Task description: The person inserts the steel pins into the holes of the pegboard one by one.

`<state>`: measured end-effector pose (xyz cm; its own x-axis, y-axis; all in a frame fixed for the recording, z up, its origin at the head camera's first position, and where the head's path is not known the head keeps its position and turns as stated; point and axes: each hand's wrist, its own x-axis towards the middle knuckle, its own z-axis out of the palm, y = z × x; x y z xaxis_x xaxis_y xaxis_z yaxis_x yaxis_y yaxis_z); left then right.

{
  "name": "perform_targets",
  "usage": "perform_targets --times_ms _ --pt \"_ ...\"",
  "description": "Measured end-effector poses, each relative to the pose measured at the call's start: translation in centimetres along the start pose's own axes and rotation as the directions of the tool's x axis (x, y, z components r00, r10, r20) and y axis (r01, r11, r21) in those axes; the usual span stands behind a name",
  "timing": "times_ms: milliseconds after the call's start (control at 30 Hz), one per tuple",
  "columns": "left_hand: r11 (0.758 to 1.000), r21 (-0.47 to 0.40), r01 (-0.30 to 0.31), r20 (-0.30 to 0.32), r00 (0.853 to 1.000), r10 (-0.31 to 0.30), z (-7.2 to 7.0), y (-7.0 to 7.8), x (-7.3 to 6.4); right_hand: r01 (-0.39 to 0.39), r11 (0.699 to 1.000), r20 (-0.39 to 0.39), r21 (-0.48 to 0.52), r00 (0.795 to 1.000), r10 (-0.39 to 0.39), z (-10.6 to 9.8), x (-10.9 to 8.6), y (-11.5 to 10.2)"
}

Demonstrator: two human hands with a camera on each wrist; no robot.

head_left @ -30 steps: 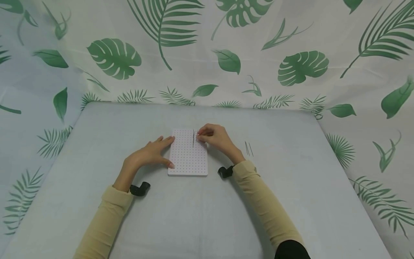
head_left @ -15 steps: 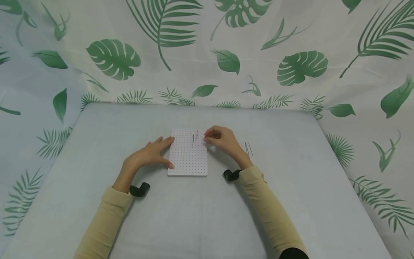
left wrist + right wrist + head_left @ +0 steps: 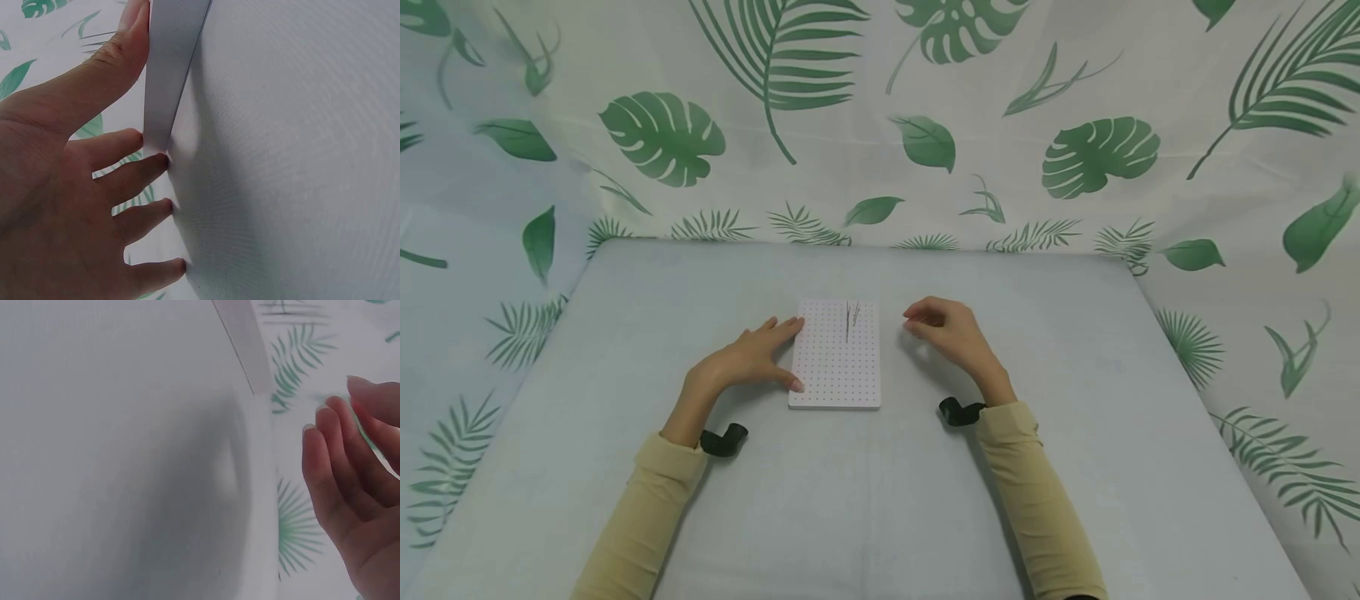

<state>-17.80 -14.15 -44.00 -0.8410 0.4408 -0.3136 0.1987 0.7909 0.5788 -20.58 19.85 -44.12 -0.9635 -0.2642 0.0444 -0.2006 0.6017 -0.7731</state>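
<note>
A white pegboard [image 3: 836, 367] with rows of small holes lies flat on the table. Several thin dark metal pins [image 3: 848, 321] stand in its far right part; their tops also show in the right wrist view as grey pins [image 3: 294, 314]. My left hand [image 3: 745, 357] rests at the board's left side, its fingers spread and its thumb on the edge; in the left wrist view the fingertips [image 3: 164, 160] meet the board edge and the tabletop. My right hand [image 3: 951, 333] hovers to the right of the board, fingers loosely bent, with nothing seen between them.
A pale cloth covers the table [image 3: 850, 508]. Behind it hangs a white curtain [image 3: 985, 92] printed with green leaves. A black wrist camera [image 3: 724, 439] sits on the left wrist, another black camera [image 3: 961, 412] on the right.
My right hand has let go of a pin at the board and moved right, away from it. The loose pins on the table at right are now hidden behind that hand. My left hand stays put.
</note>
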Motion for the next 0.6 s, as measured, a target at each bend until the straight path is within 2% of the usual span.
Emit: perform_targets --times_ms 267,600 --pt "1.000 -0.011 -0.003 0.002 1.000 0.003 0.0 0.1 0.2 -0.033 0.998 0.031 -0.060 0.999 0.035 -1.8 -0.5 0.4" --pt "1.000 -0.011 -0.020 0.008 1.000 0.020 -0.1 -0.1 0.1 -0.081 0.995 0.069 -0.057 0.994 0.085 -4.0 -1.1 0.8"
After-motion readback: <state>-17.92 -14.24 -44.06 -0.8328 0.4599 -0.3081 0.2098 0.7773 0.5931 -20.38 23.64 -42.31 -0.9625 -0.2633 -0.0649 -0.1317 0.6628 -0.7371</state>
